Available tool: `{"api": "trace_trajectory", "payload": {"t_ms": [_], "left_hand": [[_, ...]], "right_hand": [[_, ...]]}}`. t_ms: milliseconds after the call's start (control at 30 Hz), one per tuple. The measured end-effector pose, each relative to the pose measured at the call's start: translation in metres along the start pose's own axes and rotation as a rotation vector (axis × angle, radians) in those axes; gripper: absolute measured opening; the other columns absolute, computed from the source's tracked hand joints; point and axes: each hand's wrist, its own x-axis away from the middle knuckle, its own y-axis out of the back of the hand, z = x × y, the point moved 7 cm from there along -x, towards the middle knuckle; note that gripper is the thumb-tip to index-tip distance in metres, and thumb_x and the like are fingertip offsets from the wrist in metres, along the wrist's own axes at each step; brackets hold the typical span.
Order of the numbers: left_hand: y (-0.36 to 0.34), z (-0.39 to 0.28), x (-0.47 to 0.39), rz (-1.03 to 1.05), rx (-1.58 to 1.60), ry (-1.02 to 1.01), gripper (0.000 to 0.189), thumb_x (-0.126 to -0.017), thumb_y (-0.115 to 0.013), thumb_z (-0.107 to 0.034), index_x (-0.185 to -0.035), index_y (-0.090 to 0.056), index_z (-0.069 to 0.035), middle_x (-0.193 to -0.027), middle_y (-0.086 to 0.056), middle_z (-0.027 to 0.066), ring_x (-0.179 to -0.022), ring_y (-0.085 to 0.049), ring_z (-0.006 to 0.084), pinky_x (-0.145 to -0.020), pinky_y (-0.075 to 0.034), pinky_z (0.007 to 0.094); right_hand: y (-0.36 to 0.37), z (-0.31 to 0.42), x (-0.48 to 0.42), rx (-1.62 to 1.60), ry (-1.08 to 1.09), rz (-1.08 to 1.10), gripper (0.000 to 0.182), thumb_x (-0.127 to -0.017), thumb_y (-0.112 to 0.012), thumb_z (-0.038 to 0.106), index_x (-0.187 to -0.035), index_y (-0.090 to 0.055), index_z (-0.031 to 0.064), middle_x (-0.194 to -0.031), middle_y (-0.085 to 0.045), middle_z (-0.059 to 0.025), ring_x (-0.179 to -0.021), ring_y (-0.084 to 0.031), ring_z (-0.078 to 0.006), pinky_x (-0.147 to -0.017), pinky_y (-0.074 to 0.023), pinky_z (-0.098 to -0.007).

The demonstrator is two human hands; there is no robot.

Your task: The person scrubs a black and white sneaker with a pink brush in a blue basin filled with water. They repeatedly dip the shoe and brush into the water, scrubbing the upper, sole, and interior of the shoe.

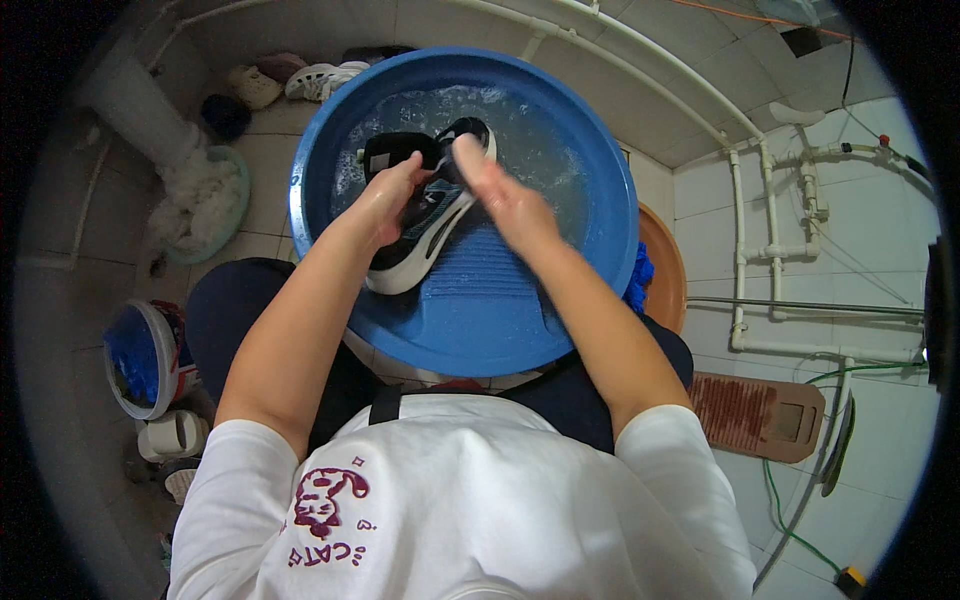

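Observation:
A large blue plastic basin (pixel 480 352) with a ribbed washboard (pixel 484 266) moulded into its near side holds murky, foamy water. Over it, a black sneaker with a thick white sole (pixel 409 274) slants from lower left to upper right. My left hand (pixel 394 199) grips the sneaker's upper at its left side. Blurred, my right hand (pixel 510 199) lies over the sneaker's far right end; whether it holds something, such as a brush, I cannot tell. Another black item, perhaps a second shoe (pixel 397 150), rests in the water beyond my left hand.
Several shoes, one of them white (pixel 322 79), stand behind the basin at the left. A pale green bowl (pixel 238 202) sits on the left floor, a white bucket (pixel 161 360) nearer. An orange basin (pixel 667 277) and a brown washboard (pixel 757 416) are at the right, by wall pipes (pixel 739 247).

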Motion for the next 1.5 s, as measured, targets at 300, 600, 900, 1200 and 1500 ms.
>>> {"api": "trace_trajectory", "payload": {"t_ms": [300,600,900,1200,1500], "left_hand": [[-0.013,-0.021,0.017,0.111,-0.215,-0.265,0.034,-0.083,-0.059,-0.011,-0.113,-0.056,0.005,-0.1,-0.062,0.0128,-0.088,-0.058,0.0188,-0.079,-0.046,0.0288],[-0.032,-0.003,0.015,0.241,-0.064,-0.055,0.054,-0.074,-0.063,0.001,-0.124,-0.044,0.001,-0.106,-0.057,0.0177,-0.094,-0.058,0.0259,-0.083,-0.047,0.0361],[-0.024,0.002,-0.003,0.26,0.448,0.003,0.028,-0.092,-0.045,-0.024,-0.114,-0.053,-0.008,-0.109,-0.057,0.0113,-0.098,-0.055,0.0247,-0.09,-0.042,0.0401],[-0.021,-0.001,-0.001,0.437,0.45,-0.071,0.045,-0.095,-0.033,-0.043,-0.12,-0.052,-0.01,-0.118,-0.055,0.0094,-0.111,-0.048,0.0234,-0.098,-0.034,0.0381],[-0.031,-0.004,0.011,0.508,0.447,-0.076,0.052,-0.095,-0.032,-0.045,-0.126,-0.046,-0.006,-0.125,-0.05,0.0113,-0.114,-0.047,0.0242,-0.099,-0.034,0.0385]], "right_hand": [[-0.002,-0.163,-0.023,0.261,-0.4,0.049,0.051,-0.084,-0.055,0.033,-0.123,-0.044,0.0012,-0.114,-0.056,-0.0243,-0.102,-0.055,-0.0398,-0.087,-0.0434,-0.0447],[0.017,-0.145,-0.026,-0.178,-0.304,-0.395,0.062,-0.087,-0.055,0.036,-0.136,-0.034,0.0047,-0.13,-0.046,-0.0226,-0.118,-0.047,-0.0306,-0.099,-0.0349,-0.0323],[-0.021,0.001,0.009,-0.374,0.214,-0.024,0.055,-0.088,-0.053,0.04,-0.135,-0.038,0.0173,-0.117,-0.056,-0.0203,-0.107,-0.055,-0.033,-0.088,-0.0436,-0.0355],[-0.001,-0.005,-0.021,-0.053,0.215,-0.176,0.056,-0.086,-0.049,0.047,-0.135,-0.039,0.0218,-0.096,-0.062,-0.0243,-0.087,-0.06,-0.0425,-0.075,-0.0484,-0.0455],[0.009,-0.017,-0.028,0.024,0.139,-0.207,0.056,-0.087,-0.048,0.047,-0.135,-0.039,0.0206,-0.098,-0.061,-0.0235,-0.089,-0.059,-0.0411,-0.075,-0.0481,-0.0444]]}}
